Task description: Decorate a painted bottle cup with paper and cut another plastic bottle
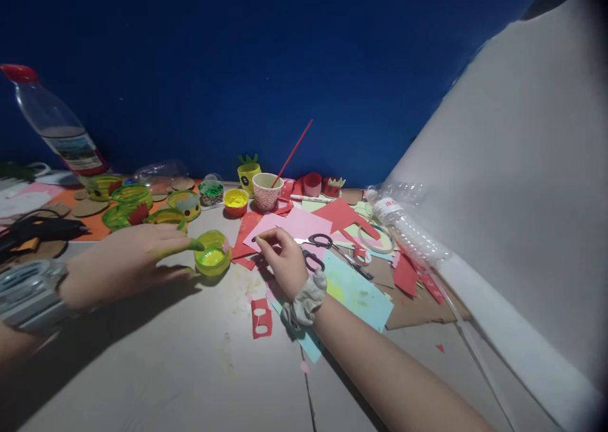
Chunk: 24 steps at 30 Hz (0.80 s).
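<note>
My left hand (137, 258) has its fingers stretched out, with green paint on the index finger. That fingertip touches the left rim of a small yellow-green painted plastic cup (212, 264), which stands upright with a pink patch on its right edge. Over the pink paper (311, 222), my right hand (285, 264) is pinched on a small dark piece (255, 239), too small to name. Scissors (313, 261) with black handles lie just right of this hand. A red paper scrap (261, 318) with cut-out holes rests on the table below.
Several painted cups (132, 196) stand at the left near a tilted bottle (71, 134) and a black glue gun (35, 232). A paper cup (266, 194) holds a red stick. Blue paper (354, 292) and a clear plastic bottle (403, 226) lie at the right.
</note>
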{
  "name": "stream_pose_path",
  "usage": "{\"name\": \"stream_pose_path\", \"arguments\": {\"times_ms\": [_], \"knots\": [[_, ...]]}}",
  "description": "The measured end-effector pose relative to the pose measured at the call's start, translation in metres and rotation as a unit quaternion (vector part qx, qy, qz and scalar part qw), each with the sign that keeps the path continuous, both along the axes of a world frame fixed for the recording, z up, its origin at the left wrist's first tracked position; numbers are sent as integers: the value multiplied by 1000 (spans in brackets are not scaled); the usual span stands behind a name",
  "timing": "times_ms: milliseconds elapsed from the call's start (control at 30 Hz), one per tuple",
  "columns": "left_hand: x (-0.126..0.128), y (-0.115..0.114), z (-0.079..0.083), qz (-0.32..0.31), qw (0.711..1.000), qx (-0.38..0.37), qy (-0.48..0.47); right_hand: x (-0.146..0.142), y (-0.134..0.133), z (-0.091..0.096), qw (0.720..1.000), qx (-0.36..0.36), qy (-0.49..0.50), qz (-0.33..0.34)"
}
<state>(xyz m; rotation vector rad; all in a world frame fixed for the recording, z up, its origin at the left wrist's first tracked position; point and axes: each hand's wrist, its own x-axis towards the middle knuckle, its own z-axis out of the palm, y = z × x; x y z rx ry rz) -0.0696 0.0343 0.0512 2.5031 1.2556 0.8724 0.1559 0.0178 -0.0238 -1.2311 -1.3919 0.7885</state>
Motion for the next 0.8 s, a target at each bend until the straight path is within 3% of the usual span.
{"name": "stream_pose_path", "arguments": {"times_ms": [200, 300, 367, 500, 633, 800], "knots": [[25, -21, -17, 33, 996, 9, 86, -3, -3, 1, 998, 27, -45, 29], [24, -24, -15, 54, 984, -8, 172, -4, -8, 6, 996, 42, -66, 52], [18, -24, -9, 57, 978, -61, 191, -4, -12, 13, 993, 52, -78, 69], [0, -23, 1, 20, 973, -190, 129, -4, -21, 40, 976, 85, -130, 150], [-14, -13, -3, -45, 959, -272, 73, -6, -23, 63, 942, 70, -185, 270], [-20, -1, -12, -103, 938, -328, 32, -12, -9, 70, 919, 79, -242, 301]]}}
